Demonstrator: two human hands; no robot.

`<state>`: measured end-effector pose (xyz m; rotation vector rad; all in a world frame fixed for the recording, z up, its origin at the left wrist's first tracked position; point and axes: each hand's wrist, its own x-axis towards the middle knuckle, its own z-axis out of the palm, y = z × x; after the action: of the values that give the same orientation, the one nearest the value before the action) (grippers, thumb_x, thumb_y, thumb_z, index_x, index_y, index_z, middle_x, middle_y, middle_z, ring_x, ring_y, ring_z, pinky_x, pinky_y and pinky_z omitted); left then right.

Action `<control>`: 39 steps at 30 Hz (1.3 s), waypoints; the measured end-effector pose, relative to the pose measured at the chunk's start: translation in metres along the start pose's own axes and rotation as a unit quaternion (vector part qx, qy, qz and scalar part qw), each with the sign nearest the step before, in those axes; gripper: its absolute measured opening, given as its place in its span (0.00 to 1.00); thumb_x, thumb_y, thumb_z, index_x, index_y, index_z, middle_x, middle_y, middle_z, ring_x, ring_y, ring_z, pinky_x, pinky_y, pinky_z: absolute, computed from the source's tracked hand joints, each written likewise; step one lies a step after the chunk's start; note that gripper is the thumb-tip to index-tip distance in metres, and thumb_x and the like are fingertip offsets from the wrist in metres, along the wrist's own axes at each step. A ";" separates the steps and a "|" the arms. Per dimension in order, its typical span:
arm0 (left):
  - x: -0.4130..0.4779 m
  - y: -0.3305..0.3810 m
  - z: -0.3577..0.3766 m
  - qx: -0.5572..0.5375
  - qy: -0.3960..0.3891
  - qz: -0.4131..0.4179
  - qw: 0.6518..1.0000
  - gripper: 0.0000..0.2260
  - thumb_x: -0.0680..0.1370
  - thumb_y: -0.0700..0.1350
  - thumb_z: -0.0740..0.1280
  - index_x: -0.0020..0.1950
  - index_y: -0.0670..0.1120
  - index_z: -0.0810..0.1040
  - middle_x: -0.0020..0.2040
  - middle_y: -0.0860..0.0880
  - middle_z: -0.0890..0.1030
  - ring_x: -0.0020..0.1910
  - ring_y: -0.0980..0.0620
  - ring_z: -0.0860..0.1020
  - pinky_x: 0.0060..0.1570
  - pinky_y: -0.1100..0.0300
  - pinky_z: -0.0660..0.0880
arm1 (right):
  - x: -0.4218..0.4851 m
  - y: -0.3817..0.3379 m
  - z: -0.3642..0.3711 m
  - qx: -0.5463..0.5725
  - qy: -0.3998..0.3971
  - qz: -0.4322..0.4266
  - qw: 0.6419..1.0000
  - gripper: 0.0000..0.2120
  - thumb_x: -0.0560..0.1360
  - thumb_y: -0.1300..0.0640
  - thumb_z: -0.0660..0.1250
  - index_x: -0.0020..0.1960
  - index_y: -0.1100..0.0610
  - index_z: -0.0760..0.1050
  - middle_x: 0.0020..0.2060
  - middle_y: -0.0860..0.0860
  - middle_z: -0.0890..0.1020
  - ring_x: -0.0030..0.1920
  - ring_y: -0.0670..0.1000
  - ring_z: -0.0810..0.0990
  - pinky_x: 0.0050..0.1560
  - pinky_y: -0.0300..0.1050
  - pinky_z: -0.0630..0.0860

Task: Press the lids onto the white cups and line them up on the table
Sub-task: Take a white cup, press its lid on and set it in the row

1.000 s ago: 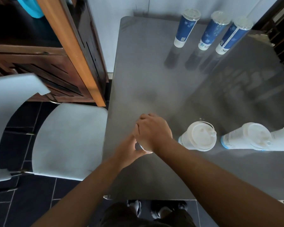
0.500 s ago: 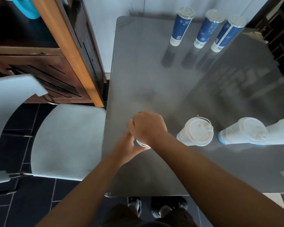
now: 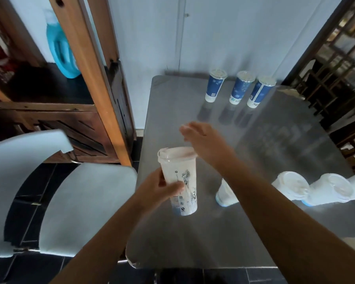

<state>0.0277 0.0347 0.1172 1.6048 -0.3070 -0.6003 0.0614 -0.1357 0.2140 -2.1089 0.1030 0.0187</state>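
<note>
Roughly upright, the lidded white cup [image 3: 180, 177] with dark drawings is gripped by the left hand [image 3: 162, 187]; right hand [image 3: 201, 138] open.

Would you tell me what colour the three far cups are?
The far cups are blue with white bases; head view.

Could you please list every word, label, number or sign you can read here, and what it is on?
Nothing reads as words or numbers.
On the white cup in the left hand: a line drawing and small symbols, too blurred to read.
On the left blue cup, middle blue cup and right blue cup: white patches and print, too small to read.
</note>
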 end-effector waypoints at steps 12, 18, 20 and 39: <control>-0.022 0.064 -0.007 0.046 -0.007 0.047 0.998 0.23 0.72 0.63 0.70 0.64 0.56 0.79 0.60 0.55 0.85 0.56 0.55 0.84 0.51 0.57 0.84 | -0.103 0.014 -0.023 0.115 -0.077 0.041 0.990 0.21 0.71 0.39 0.67 0.60 0.47 0.77 0.53 0.43 0.86 0.53 0.46 0.85 0.52 0.47 0.83; -0.024 0.072 -0.002 0.039 -0.010 0.051 0.998 0.16 0.74 0.58 0.71 0.60 0.58 0.79 0.56 0.61 0.86 0.54 0.59 0.85 0.44 0.66 0.81 | -0.113 0.019 -0.011 0.190 -0.037 0.016 0.981 0.14 0.74 0.45 0.67 0.56 0.48 0.81 0.51 0.49 0.87 0.50 0.50 0.86 0.44 0.39 0.81; -0.025 0.073 -0.001 0.032 -0.013 0.050 0.998 0.21 0.72 0.59 0.71 0.63 0.55 0.79 0.57 0.58 0.85 0.55 0.58 0.85 0.45 0.65 0.82 | -0.114 0.021 -0.009 0.202 -0.036 0.015 0.979 0.14 0.74 0.48 0.67 0.57 0.49 0.81 0.51 0.50 0.87 0.50 0.52 0.86 0.47 0.44 0.82; -0.026 0.055 -0.024 -0.101 0.019 0.004 0.995 0.23 0.71 0.68 0.68 0.63 0.61 0.77 0.58 0.46 0.83 0.56 0.43 0.84 0.51 0.45 0.84 | -0.112 -0.016 -0.025 -0.362 0.017 -0.124 0.924 0.21 0.73 0.38 0.63 0.64 0.44 0.71 0.56 0.41 0.74 0.57 0.47 0.73 0.52 0.42 0.72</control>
<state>0.0281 0.0615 0.1765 1.4171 -0.2170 -0.5751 -0.0491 -0.1415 0.2468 -2.8486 -0.1808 -0.1531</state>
